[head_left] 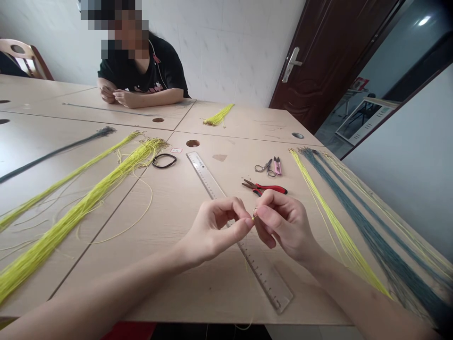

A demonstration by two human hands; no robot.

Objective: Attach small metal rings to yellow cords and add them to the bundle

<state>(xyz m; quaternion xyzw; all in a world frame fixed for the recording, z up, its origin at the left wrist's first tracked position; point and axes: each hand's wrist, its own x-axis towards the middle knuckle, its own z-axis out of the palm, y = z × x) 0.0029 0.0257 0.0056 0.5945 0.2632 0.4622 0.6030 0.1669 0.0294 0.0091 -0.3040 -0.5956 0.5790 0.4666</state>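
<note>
My left hand (221, 230) is closed in a pinch on a thin yellow cord (246, 260), whose tail hangs faintly over the ruler and past the table's front edge. My right hand (283, 224) meets it fingertip to fingertip, pinching a small metal ring-like clasp (255, 210) at the cord's end. The exact join between cord and clasp is mostly covered by my fingers. Under both hands lies a clear ruler (262, 271), slanting across the table. Just beyond my right hand are red-and-black pliers (267, 188), their jaws pointing left.
Yellow cord bundles (116, 174) and a grey bundle (71, 149) stretch along the left. On the right lie yellow (329, 208) and blue-green cords (348, 208). Folding scissors (265, 167), pink snips (278, 166) and a black band (163, 161) lie farther back. A person (141, 75) sits opposite.
</note>
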